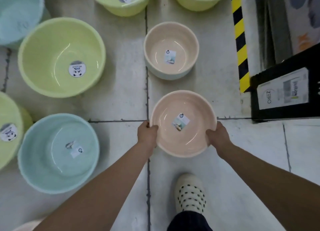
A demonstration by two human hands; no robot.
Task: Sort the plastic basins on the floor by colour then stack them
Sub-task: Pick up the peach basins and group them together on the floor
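Pale floor tiles [112,106] with dark joints carry many plastic basins. At the middle of the floor, the peach basin [183,123] is held by both hands: the left hand [148,133] grips its left rim and the right hand [218,135] grips its right rim. Just beyond, a second peach basin [171,50] sits nested in a pale blue one [166,76]. A blue basin [58,153] and a green basin [61,56] stand toward the left edge.
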